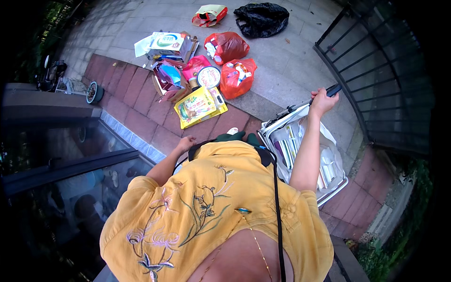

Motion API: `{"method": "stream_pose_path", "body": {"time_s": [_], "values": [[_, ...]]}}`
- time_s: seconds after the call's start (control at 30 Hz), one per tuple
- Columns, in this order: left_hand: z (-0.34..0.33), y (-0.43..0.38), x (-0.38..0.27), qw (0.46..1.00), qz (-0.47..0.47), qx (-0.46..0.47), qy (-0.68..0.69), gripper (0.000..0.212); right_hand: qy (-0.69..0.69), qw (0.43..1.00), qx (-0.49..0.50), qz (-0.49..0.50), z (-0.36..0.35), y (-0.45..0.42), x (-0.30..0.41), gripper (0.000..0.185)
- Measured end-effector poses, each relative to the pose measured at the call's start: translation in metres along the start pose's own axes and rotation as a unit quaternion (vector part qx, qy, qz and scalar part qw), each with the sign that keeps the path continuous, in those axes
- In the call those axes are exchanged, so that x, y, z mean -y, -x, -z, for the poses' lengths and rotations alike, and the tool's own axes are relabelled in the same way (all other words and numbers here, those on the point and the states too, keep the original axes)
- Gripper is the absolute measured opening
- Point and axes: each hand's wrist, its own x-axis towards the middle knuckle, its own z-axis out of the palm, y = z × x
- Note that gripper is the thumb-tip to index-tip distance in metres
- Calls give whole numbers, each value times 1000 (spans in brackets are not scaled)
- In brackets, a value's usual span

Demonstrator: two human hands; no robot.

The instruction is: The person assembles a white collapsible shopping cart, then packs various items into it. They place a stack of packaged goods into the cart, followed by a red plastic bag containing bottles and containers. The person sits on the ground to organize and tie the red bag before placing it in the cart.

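Note:
My right hand grips the black handle of a white-framed cart beside my right hip. Inside the cart, books or stacked papers sit in clear plastic bags; my forearm covers part of the load. My left hand hangs by my left hip, empty, its fingers loosely bent and apart. On the paving before me lie a yellow printed package, a round tin, two red plastic bags of mixed items, and an open cardboard box of colourful items.
A milk carton box rests on flattened cardboard further out. Beyond lie a paper carrier bag and a black plastic bag. A metal railing gate stands right. At left are a glass door and a potted plant.

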Motion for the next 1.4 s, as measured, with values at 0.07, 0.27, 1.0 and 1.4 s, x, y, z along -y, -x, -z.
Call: {"method": "stream_pose_path", "body": {"time_s": [0.07,0.27,1.0,1.4], "values": [[-2,-5,-9,1000,-16,1,-18,37,6,1000,-7,0,-1,2,2,48],[-3,-6,-42,995,-59,-11,-75,36,36,999,1,7,2,4,6,56],[44,-44,38,995,73,44,50,37,576,770,-45,272,4,18,34,51],[126,-201,-85,988,-38,-48,142,33,379,760,498,172,-236,18,-33,22]]}}
